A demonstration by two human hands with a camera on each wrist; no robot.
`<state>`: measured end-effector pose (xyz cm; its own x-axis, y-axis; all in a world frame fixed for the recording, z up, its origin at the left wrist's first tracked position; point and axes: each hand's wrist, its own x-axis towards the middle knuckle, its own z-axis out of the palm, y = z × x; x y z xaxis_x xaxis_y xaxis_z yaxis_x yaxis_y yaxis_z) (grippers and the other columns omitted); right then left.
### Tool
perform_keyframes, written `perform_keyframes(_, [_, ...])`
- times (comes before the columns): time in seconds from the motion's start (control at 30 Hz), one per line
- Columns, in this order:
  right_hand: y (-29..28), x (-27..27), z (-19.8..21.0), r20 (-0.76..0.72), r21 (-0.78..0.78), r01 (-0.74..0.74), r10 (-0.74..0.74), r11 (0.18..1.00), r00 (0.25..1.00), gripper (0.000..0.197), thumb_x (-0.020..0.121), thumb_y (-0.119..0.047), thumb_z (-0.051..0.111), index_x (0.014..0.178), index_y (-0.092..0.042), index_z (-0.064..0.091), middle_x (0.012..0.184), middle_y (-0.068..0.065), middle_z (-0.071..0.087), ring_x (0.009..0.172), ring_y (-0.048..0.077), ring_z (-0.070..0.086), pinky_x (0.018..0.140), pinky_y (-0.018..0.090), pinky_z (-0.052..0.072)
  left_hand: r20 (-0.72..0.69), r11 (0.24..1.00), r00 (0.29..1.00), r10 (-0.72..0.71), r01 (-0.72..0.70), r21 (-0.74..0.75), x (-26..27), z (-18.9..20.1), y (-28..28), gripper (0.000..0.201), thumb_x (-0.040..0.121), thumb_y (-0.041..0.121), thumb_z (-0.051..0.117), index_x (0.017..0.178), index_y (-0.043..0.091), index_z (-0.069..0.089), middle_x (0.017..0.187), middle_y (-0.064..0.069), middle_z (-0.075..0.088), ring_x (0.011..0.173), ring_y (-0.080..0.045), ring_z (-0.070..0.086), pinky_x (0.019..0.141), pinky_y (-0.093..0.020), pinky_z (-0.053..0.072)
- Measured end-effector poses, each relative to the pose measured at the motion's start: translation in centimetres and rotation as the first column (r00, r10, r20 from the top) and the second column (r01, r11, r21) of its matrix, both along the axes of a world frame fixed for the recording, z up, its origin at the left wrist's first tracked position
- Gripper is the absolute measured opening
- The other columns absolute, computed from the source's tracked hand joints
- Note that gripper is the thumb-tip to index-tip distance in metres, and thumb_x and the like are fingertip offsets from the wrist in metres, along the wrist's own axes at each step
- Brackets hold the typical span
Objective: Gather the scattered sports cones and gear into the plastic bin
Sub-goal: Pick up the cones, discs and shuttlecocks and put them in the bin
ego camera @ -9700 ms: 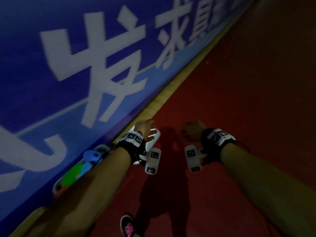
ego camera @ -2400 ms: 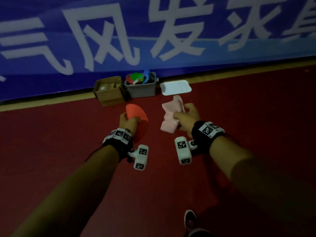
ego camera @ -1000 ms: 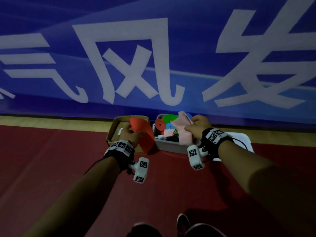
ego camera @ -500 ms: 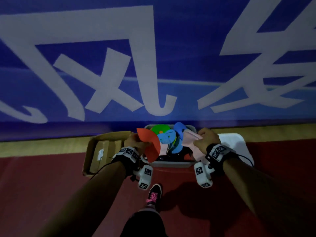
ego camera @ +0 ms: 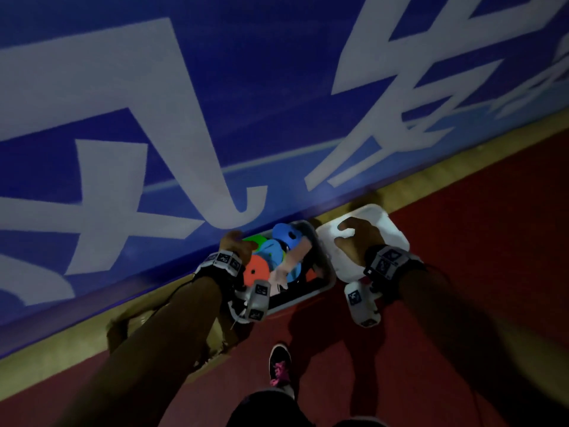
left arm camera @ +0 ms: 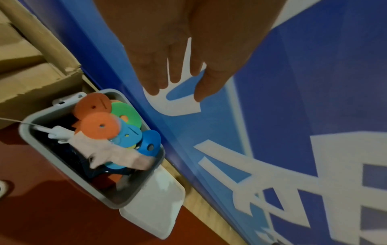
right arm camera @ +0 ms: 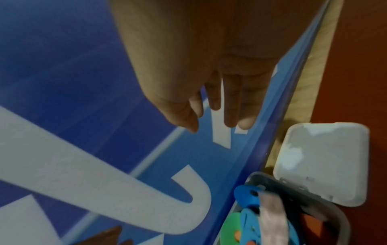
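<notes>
Both hands are empty now, fingers loose. The left hand [ego camera: 238, 246] hovers over the bin [left arm camera: 69, 170]; the right hand [ego camera: 358, 238] hovers above the white lid [ego camera: 391, 238]. The orange disc [left arm camera: 98, 127] and pink cloth [left arm camera: 113, 155], held before, lie in the bin.

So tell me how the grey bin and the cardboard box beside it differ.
The bin is grey plastic with rounded corners; the box is brown cardboard with square edges and flaps. The bin is heaped with coloured discs and a pink cloth; no such gear shows in the box. Both stand open on the floor against the blue banner.
</notes>
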<state>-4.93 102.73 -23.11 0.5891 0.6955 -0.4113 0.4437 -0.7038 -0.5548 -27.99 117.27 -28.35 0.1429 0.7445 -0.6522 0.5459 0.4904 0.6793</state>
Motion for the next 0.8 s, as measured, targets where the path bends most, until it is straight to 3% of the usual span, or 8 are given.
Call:
perform_keyframes(0.13, [-3.1, 1.0, 0.5, 0.003, -0.007, 0.061, -0.061, 0.998, 0.998, 0.027, 0.086, -0.027, 0.068, 0.112, -0.026, 0.062, 0.118, 0.002, 0.061, 0.099, 0.02, 0.057, 0.081, 0.025, 0.042, 0.016, 0.996, 0.996, -0.085, 0.085, 0.024, 1.8, 1.2, -0.5, 0.05, 0.084, 0.002, 0.067, 0.132, 0.0, 0.052, 0.111, -0.016, 0.061, 0.093, -0.024, 0.057, 0.09, -0.045, 0.054])
perform_keyframes(0.27, [-7.4, 1.5, 1.7, -0.069, 0.043, 0.169, -0.166, 0.985, 0.984, 0.022, 0.082, -0.031, 0.07, 0.102, -0.032, 0.061, 0.116, 0.002, 0.061, 0.087, 0.017, 0.056, 0.074, 0.028, 0.048, 0.087, 0.984, 0.98, -0.18, 0.18, 0.013, 6.3, 4.8, -4.6, 0.033, 0.092, 0.004, 0.056, 0.125, 0.004, 0.056, 0.091, -0.005, 0.058, 0.076, -0.021, 0.059, 0.057, -0.025, 0.054])
perform_keyframes(0.37, [-12.3, 1.9, 3.1, -0.155, 0.136, 0.244, -0.223, 0.96, 0.962, 0.021, 0.081, -0.028, 0.073, 0.098, -0.029, 0.06, 0.101, 0.003, 0.062, 0.087, 0.025, 0.063, 0.079, 0.039, 0.056, 0.135, 0.94, 0.932, -0.337, 0.342, -0.017, 10.7, 7.4, -10.3, 0.01, 0.09, 0.01, 0.055, 0.09, 0.013, 0.064, 0.085, -0.008, 0.059, 0.086, -0.027, 0.063, 0.068, -0.034, 0.051])
perform_keyframes(0.43, [-16.2, 2.4, 3.9, -0.187, 0.189, 0.317, -0.282, 0.929, 0.941, 0.021, 0.081, -0.026, 0.074, 0.099, -0.026, 0.062, 0.097, 0.004, 0.062, 0.089, 0.025, 0.065, 0.08, 0.039, 0.056, 0.177, 0.914, 0.9, -0.398, 0.405, -0.007, 13.4, 8.8, -14.8, 0.015, 0.089, 0.011, 0.053, 0.076, 0.016, 0.057, 0.077, -0.007, 0.058, 0.073, -0.023, 0.061, 0.062, -0.029, 0.046])
perform_keyframes(0.57, [-30.4, 4.0, 6.0, -0.254, 0.254, 0.546, -0.49, 0.798, 0.834, 0.024, 0.079, -0.021, 0.074, 0.103, -0.021, 0.07, 0.104, 0.011, 0.069, 0.091, 0.029, 0.068, 0.081, 0.042, 0.057, 0.299, 0.816, 0.788, -0.539, 0.576, -0.048, 19.0, 11.9, -28.7, 0.014, 0.096, 0.016, 0.048, 0.086, 0.018, 0.058, 0.087, 0.002, 0.062, 0.082, -0.015, 0.062, 0.066, -0.026, 0.043])
perform_keyframes(0.63, [-38.7, 3.9, 7.0, -0.253, 0.287, 0.635, -0.582, 0.717, 0.773, 0.02, 0.085, -0.014, 0.068, 0.104, -0.018, 0.07, 0.096, 0.006, 0.069, 0.089, 0.027, 0.067, 0.079, 0.036, 0.056, 0.322, 0.728, 0.699, -0.639, 0.684, -0.039, 21.1, 12.6, -35.7, 0.017, 0.097, 0.017, 0.046, 0.085, 0.018, 0.058, 0.087, -0.001, 0.062, 0.083, -0.016, 0.061, 0.069, -0.027, 0.043])
perform_keyframes(0.73, [-53.9, 2.1, 8.3, -0.167, 0.358, 0.778, -0.784, 0.516, 0.598, 0.017, 0.083, -0.011, 0.064, 0.082, -0.029, 0.064, 0.083, -0.003, 0.066, 0.076, 0.019, 0.066, 0.072, 0.035, 0.058, 0.29, 0.565, 0.536, -0.793, 0.825, 0.017, 24.3, 12.2, -49.0, 0.01, 0.092, 0.012, 0.05, 0.085, 0.014, 0.057, 0.08, -0.005, 0.06, 0.074, -0.019, 0.06, 0.063, -0.028, 0.044])
perform_keyframes(0.8, [-63.4, 0.3, 8.6, -0.133, 0.381, 0.849, -0.887, 0.367, 0.443, 0.015, 0.084, -0.011, 0.063, 0.081, -0.027, 0.062, 0.083, -0.004, 0.066, 0.078, 0.02, 0.067, 0.073, 0.036, 0.059, 0.28, 0.444, 0.414, -0.866, 0.895, 0.047, 25.5, 12.2, -58.4, 0.01, 0.093, 0.01, 0.049, 0.088, 0.012, 0.058, 0.079, -0.005, 0.058, 0.07, -0.02, 0.057, 0.061, -0.029, 0.043])
